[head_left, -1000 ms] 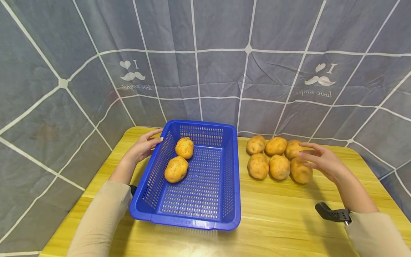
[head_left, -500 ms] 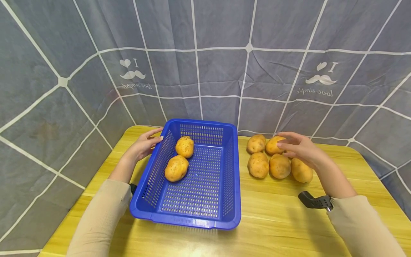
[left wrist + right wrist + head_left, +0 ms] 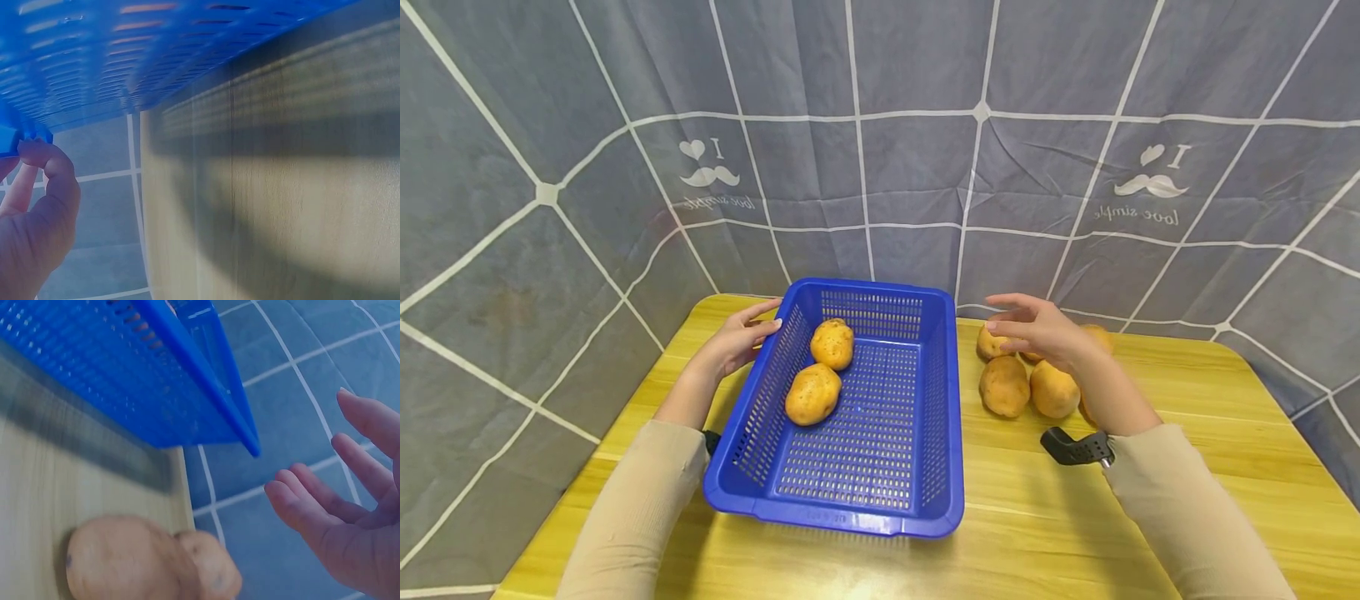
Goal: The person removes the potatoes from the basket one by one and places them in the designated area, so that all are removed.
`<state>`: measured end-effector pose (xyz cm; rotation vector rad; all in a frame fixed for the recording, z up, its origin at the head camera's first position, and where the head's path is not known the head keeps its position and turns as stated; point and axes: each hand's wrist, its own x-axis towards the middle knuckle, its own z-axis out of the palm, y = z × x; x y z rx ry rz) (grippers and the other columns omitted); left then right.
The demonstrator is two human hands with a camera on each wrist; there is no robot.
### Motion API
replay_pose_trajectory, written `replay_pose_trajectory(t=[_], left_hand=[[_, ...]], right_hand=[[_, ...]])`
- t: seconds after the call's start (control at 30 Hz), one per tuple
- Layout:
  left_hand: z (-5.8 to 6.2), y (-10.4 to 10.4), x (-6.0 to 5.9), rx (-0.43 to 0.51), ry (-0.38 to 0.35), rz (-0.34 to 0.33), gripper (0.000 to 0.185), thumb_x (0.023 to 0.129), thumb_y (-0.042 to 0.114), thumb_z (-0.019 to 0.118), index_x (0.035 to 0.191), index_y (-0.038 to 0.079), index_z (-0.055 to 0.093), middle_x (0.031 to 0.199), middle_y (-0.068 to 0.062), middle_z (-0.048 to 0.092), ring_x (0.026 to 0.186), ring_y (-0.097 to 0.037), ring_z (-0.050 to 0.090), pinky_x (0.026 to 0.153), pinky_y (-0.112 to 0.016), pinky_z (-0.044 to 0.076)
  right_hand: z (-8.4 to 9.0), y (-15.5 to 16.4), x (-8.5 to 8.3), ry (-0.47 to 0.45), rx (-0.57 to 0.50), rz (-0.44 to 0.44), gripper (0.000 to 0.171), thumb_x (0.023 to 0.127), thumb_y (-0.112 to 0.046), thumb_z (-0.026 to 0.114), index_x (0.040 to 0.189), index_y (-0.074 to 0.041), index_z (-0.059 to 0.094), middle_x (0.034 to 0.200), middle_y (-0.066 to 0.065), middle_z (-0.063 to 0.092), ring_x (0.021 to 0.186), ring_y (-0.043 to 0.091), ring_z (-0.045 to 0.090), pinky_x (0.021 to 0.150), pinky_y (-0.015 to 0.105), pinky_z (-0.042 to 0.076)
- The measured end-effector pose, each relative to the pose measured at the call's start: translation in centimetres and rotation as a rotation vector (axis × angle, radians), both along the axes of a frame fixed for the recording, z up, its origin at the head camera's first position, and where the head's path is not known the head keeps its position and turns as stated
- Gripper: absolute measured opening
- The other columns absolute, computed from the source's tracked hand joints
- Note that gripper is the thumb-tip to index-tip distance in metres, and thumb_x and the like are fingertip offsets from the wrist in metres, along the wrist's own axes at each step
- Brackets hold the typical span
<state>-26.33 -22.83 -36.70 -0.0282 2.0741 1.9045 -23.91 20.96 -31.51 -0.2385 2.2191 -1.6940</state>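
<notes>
At the rear of its left side, the blue plastic basket (image 3: 846, 522) has its rim held by my left hand (image 3: 733, 343). The left wrist view shows the thumb (image 3: 61, 181) bent against that rim, other fingers partly hidden. Inside the basket lie two potatoes, one rear (image 3: 832, 344) and one front (image 3: 812, 394). My right hand (image 3: 1047, 332), fingers spread and holding nothing, hovers over the potatoes right of the basket. Among them, a front-left potato (image 3: 1004, 387) and a front-middle potato (image 3: 1055, 392) show well; others are partly covered by the hand and forearm.
A yellow wood-grain table (image 3: 1022, 533) bears everything. Behind and beside it hangs a grey curtain (image 3: 917, 167) with white lines. A black wrist mount (image 3: 1075, 448) juts out beneath my right forearm.
My right hand has moved left from above the rightmost potatoes to above the leftmost ones, with nothing in it. The left hand, basket and potatoes have stayed put.
</notes>
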Motion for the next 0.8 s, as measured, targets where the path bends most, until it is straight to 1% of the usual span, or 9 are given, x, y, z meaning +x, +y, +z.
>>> replay_pose_trajectory(t=[0.07, 0.13, 0.3, 0.4, 0.6, 0.8], left_hand=[[0.0, 0.0, 0.0, 0.001, 0.001, 0.001, 0.059, 0.097, 0.014, 0.05, 0.149, 0.013, 0.023, 0.112, -0.008, 0.047, 0.087, -0.01, 0.058, 0.077, -0.024, 0.051], [0.0, 0.0, 0.0, 0.003, 0.001, 0.0, 0.059, 0.097, 0.014, 0.05, 0.149, 0.013, 0.023, 0.112, -0.008, 0.047, 0.086, -0.01, 0.058, 0.077, -0.024, 0.051], [0.0, 0.0, 0.0, 0.012, -0.003, -0.001, 0.061, 0.096, 0.015, 0.052, 0.149, 0.013, 0.022, 0.112, -0.007, 0.047, 0.087, -0.01, 0.058, 0.077, -0.024, 0.051], [0.0, 0.0, 0.0, 0.009, -0.005, 0.006, 0.06, 0.096, 0.015, 0.051, 0.149, 0.013, 0.023, 0.112, -0.007, 0.046, 0.086, -0.009, 0.058, 0.076, -0.024, 0.052], [0.0, 0.0, 0.1, 0.003, 0.001, -0.001, 0.061, 0.096, 0.015, 0.052, 0.149, 0.013, 0.022, 0.111, -0.007, 0.047, 0.086, -0.009, 0.058, 0.077, -0.024, 0.052], [0.1, 0.1, 0.1, 0.001, 0.003, -0.005, 0.06, 0.097, 0.015, 0.051, 0.149, 0.013, 0.022, 0.112, -0.006, 0.049, 0.088, -0.009, 0.059, 0.078, -0.025, 0.052]], right_hand=[[-0.2, -0.8, -0.2, 0.001, -0.006, 0.006, 0.056, 0.089, -0.009, 0.062, 0.138, 0.003, 0.037, 0.131, 0.03, 0.042, 0.095, 0.016, 0.059, 0.09, 0.044, 0.047], [-0.4, -1.5, -0.4, -0.004, -0.021, 0.014, 0.056, 0.088, -0.007, 0.062, 0.137, 0.003, 0.037, 0.132, 0.03, 0.042, 0.103, 0.023, 0.057, 0.093, 0.049, 0.043], [-0.4, -3.1, -0.9, -0.005, -0.012, 0.035, 0.056, 0.088, -0.009, 0.062, 0.137, 0.002, 0.038, 0.131, 0.028, 0.045, 0.115, 0.036, 0.049, 0.093, 0.049, 0.043], [-0.4, -4.2, -1.2, -0.013, -0.026, 0.053, 0.056, 0.088, -0.009, 0.063, 0.138, 0.001, 0.038, 0.127, 0.027, 0.047, 0.115, 0.04, 0.049, 0.091, 0.048, 0.045], [-0.4, -6.2, -1.6, -0.038, -0.047, 0.078, 0.054, 0.088, -0.008, 0.063, 0.136, -0.001, 0.041, 0.122, 0.025, 0.049, 0.115, 0.038, 0.05, 0.09, 0.048, 0.046], [-0.4, -7.8, -2.0, -0.049, -0.061, 0.092, 0.052, 0.087, -0.006, 0.063, 0.135, -0.001, 0.043, 0.12, 0.025, 0.05, 0.112, 0.035, 0.052, 0.094, 0.051, 0.042]])
